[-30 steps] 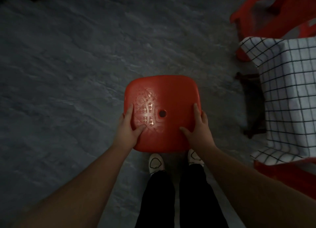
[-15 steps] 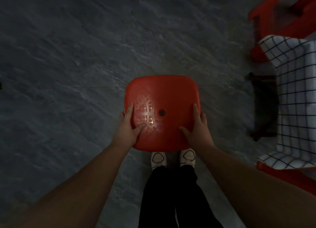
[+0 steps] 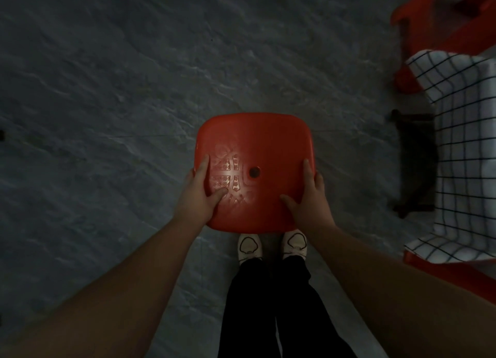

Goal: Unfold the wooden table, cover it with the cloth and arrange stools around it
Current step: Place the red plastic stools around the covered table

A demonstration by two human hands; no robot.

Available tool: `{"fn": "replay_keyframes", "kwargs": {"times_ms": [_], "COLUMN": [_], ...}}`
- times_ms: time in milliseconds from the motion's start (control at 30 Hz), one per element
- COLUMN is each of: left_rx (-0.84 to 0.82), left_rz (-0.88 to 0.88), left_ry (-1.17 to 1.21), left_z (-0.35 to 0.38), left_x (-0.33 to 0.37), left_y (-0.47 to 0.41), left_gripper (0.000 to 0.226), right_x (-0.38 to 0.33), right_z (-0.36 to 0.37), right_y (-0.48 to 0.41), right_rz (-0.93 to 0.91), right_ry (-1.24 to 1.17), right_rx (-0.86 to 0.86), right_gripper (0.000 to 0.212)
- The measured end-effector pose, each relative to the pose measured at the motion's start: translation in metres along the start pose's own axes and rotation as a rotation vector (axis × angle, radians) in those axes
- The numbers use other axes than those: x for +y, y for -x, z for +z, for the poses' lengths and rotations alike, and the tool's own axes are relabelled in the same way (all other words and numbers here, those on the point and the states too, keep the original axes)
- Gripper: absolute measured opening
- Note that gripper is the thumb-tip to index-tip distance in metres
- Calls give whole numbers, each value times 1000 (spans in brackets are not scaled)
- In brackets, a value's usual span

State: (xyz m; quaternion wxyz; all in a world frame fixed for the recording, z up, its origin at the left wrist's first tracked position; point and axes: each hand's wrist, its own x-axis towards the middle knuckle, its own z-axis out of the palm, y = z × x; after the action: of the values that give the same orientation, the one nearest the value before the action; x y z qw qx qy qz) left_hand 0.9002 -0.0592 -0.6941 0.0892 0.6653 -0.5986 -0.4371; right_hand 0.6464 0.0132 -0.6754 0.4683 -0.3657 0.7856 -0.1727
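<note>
Over the dark grey floor point(image 3: 112, 94), both hands grip one red stool point(image 3: 257, 145) by its seat edges: left hand point(image 3: 200, 194) and right hand point(image 3: 311, 199), thumbs on top. Off to the right, the checked cloth point(image 3: 464, 148) drapes the table, two more red stools point(image 3: 440, 17) beside it.

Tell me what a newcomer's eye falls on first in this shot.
First comes the red stool at the centre, its glossy seat catching light against the dark grey floor. It is held at its sides by the left hand and the right hand. Next comes the white checked cloth draped at the right edge, with a second stool, also red, in the top right corner.
</note>
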Motion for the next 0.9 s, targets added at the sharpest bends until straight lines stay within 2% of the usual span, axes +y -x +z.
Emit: {"fn": "replay_keyframes", "kwargs": {"times_ms": [233, 400, 533, 733, 833, 900], "left_rx": [-11, -51, -36, 28, 66, 68], "left_rz": [-17, -65, -76, 55, 106, 184], "left_ry": [-59, -192, -253, -190, -321, -438], "left_z": [6, 3, -10, -80, -119, -141], "left_x": [-3, 6, 37, 119, 161, 191], "left_y": [0, 5, 23, 87, 127, 156], "left_gripper": [97, 96, 82, 70, 69, 77], "right_x": [4, -1, -24, -94, -130, -145], "right_z": [3, -3, -28, -96, -137, -158], "right_y": [0, -1, 15, 100, 164, 210], "right_rz": [17, 43, 17, -64, -110, -152], "right_ry": [39, 132, 342, 428, 465, 508], "right_rx": [-9, -69, -89, -67, -31, 24], "right_gripper": [102, 102, 82, 72, 76, 77]}}
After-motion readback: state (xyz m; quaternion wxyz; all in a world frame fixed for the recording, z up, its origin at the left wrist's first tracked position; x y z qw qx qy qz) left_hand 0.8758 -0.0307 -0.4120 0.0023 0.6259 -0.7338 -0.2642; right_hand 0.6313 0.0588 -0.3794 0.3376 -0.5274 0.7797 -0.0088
